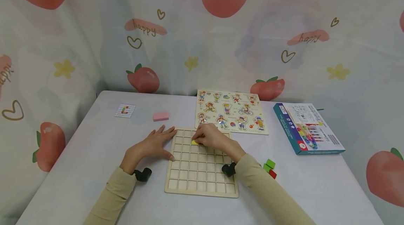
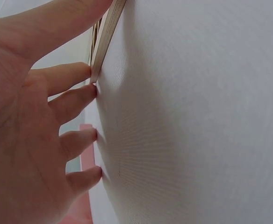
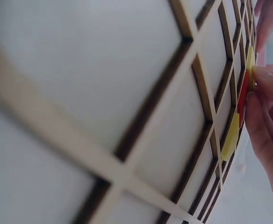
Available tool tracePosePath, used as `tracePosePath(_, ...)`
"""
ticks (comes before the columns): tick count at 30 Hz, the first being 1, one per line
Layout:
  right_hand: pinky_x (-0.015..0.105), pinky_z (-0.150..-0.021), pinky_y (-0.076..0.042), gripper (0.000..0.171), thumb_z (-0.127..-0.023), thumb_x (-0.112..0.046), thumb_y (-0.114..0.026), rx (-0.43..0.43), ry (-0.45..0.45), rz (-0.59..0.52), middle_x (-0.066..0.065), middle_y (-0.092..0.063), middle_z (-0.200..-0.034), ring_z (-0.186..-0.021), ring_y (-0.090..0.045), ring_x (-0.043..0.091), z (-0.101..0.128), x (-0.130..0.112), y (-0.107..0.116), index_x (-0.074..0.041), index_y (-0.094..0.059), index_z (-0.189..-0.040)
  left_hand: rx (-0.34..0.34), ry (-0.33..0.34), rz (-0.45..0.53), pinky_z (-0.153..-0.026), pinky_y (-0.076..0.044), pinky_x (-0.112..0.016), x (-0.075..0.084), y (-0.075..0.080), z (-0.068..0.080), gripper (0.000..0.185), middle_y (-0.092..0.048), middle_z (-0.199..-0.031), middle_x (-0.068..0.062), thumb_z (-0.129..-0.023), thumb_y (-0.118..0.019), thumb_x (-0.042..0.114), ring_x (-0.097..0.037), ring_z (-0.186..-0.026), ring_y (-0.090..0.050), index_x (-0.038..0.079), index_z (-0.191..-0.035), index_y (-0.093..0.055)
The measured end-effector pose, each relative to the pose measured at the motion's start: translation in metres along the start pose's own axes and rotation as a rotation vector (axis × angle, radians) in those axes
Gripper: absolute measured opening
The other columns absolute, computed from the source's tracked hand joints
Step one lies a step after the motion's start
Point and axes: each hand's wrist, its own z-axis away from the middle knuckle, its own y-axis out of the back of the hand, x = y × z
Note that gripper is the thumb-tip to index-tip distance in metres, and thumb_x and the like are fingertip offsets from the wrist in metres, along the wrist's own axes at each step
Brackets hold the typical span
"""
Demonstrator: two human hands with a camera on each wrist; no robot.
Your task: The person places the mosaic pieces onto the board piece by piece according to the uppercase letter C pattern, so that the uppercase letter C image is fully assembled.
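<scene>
A wooden grid board (image 1: 202,176) lies on the table. My left hand (image 1: 153,146) is beside its left edge with fingers spread; in the left wrist view, the thumb and some fingertips (image 2: 87,71) touch the board's side. Over the far rows, my right hand (image 1: 210,136) pinches a yellow tile (image 1: 194,142) between thumb and fingertips. The right wrist view shows that yellow tile (image 3: 251,58) at the fingertips, with a red tile (image 3: 242,99) and another yellow tile (image 3: 230,137) in line beside it. In the head view the right hand hides those two tiles.
Beyond the board lie a pink block (image 1: 161,116), a small pattern card (image 1: 125,111) and a puzzle board with cartoon figures (image 1: 231,112). A teal-edged box (image 1: 309,128) is at the right. Green tiles (image 1: 270,164) and a red tile (image 1: 273,173) lie near the right forearm.
</scene>
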Motion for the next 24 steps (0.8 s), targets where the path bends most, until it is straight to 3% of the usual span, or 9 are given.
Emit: tracePosePath(24, 0.019, -0.072, -0.051, 0.016, -0.087, -0.007, -0.070, -0.059, -0.024, -0.041, 0.004, -0.065, -0.094, -0.082, -0.061, 0.010, 0.0053, 0.0035, 0.0033, -0.010, -0.076, -0.102, -0.005, -0.003, -0.004, -0.122, 0.000, -0.057, -0.0015, -0.0005, -0.0007, 0.104, -0.017, -0.164, 0.001, -0.071, -0.082, 0.048, -0.033, -0.153, 0.000, 0.020, -0.155, -0.026)
